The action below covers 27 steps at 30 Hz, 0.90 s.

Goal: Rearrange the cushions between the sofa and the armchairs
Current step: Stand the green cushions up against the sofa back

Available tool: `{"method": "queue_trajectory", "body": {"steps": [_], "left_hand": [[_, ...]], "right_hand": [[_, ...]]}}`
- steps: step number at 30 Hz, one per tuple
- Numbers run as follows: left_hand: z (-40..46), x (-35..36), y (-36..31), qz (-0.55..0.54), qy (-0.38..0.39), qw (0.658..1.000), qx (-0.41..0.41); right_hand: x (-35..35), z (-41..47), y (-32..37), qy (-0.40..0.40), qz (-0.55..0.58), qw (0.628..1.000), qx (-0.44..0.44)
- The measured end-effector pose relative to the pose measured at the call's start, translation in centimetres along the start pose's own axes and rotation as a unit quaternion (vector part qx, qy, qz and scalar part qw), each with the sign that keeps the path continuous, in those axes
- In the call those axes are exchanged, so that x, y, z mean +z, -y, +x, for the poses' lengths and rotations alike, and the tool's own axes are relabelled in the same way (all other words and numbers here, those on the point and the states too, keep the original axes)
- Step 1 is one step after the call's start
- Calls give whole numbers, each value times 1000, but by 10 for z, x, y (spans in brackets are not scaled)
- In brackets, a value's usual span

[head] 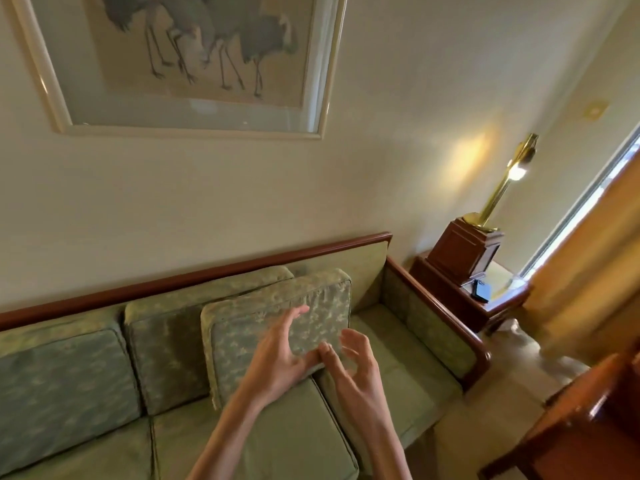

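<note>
Head view: both hands — left hand (277, 355), right hand (356, 368) — spread open, holding nothing, seemingly just off the front cushion (249, 337) near the sofa's (433, 303) right end.

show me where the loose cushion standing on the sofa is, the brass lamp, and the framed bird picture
Loose cushion (249, 337): head view, on its patterned front face, left of the hands.
Brass lamp (498, 192): head view, on the slanted brass stem below the lit bulb.
Framed bird picture (194, 46): head view, on the printed birds inside the pale frame.

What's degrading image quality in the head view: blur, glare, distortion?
Head view: motion blur smears both the left hand and right hand; the lit brass lamp blows out and throws a glow on the wall; wide-angle distortion bends the sofa's wooden rail.
</note>
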<state>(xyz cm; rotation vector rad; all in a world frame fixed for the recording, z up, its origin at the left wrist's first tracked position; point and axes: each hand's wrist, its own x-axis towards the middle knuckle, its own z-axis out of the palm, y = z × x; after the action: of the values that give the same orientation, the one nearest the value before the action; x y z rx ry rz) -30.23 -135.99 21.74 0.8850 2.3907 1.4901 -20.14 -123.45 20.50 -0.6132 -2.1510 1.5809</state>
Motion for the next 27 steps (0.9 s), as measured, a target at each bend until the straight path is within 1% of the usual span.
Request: {"method": "queue_trajectory", "body": {"steps": [5,9,14,16,19,22,23,27], "left_hand": [[40,27,15,-7,13,1000,-25],[85,37,36,-22,13,998,-58],[151,41,85,-42,3,989,-140],[175,40,118,-14,-20,986,-164],[213,29,183,82,-45,968,-232],[251,12,239,164,1,929,-332],[262,8,254,189,16,917,-350],[282,16,294,274,79,885,-369]], "right_hand": [[-12,43,-25,34,-21,999,35],[-5,100,-53,86,-56,993,55],[18,193,-78,164,-133,975,64],[29,236,-87,201,-169,963,57],[50,302,-98,271,-251,928,41],[70,360,-108,321,-340,884,26],[77,376,-112,338,-367,867,15],[108,430,-135,401,-468,787,-41]]}}
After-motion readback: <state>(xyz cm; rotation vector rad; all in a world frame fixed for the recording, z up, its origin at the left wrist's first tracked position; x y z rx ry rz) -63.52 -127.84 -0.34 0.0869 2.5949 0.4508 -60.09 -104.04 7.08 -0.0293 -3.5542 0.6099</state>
